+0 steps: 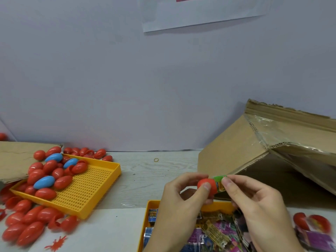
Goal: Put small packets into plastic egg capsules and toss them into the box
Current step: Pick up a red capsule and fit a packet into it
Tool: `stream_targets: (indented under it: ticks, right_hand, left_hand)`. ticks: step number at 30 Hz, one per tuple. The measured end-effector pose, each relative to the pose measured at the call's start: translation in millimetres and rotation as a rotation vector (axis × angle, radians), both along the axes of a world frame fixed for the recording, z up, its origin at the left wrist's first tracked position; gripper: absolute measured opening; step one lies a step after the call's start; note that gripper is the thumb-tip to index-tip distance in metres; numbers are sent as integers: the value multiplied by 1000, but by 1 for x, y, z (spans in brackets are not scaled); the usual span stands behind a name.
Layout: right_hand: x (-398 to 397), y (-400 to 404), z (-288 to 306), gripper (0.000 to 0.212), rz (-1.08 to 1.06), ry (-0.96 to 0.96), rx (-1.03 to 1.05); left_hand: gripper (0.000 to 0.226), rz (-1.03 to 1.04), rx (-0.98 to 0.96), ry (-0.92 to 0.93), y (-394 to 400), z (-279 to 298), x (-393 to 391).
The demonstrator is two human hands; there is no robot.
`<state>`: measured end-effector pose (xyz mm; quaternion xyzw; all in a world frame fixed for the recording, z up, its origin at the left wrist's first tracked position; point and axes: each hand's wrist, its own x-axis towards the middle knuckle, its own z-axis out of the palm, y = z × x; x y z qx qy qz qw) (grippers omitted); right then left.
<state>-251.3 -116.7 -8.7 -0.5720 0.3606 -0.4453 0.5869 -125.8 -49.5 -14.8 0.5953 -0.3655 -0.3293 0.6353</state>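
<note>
The left hand [183,195] grips a red egg capsule [206,186] above the counter [145,179], while the right hand [254,200] pinches a green packet [219,182] sticking out of the capsule's open end. Below sits a yellow tray of packets [151,204]. Behind stands an open cardboard box [236,148]. At left, another yellow tray [87,193] holds red and blue capsules [44,181].

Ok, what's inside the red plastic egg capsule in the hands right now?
A green small packet sticks out of the red plastic egg capsule, pinched by the right hand; left hand grips the capsule. The inserted end is hidden.
</note>
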Motion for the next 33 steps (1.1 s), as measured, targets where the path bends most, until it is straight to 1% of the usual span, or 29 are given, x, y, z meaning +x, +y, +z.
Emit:
stream_targets:
  ticks: [3,4,8,12,19,22,25,29,33]
  right_hand:
    - [0,-1,-1,22,8,34,-28]
    - [0,-1,-1,22,13,43,-42]
    - [-1,1,-1,22,62,64,-80]
    - [-1,1,-1,23,72,49,-73]
    - [0,3,5,22,37,43,-51]
    - [0,4,5,28,45,47,-53]
    - [1,2,2,26,20,87,-75]
    - [1,0,-4,26,-27,110,-93]
    - [0,-1,-6,31,-29,90,-105]
  left_hand:
    - [13,-27,15,-1,0,-2,-1]
    - [17,-27,22,-20,0,-2,-1]
    - [23,11,25,-60,0,-2,-1]
    - [29,25,7,-34,0,0,-2]
    - [26,-1,-37,-55,0,1,-2]
    - [29,-16,-49,-92,1,1,-2]
    - [30,-47,-51,-116,2,2,-3]
    - [33,-42,-44,-100,2,4,-3]
    - [24,-25,-56,-126,2,6,-5]
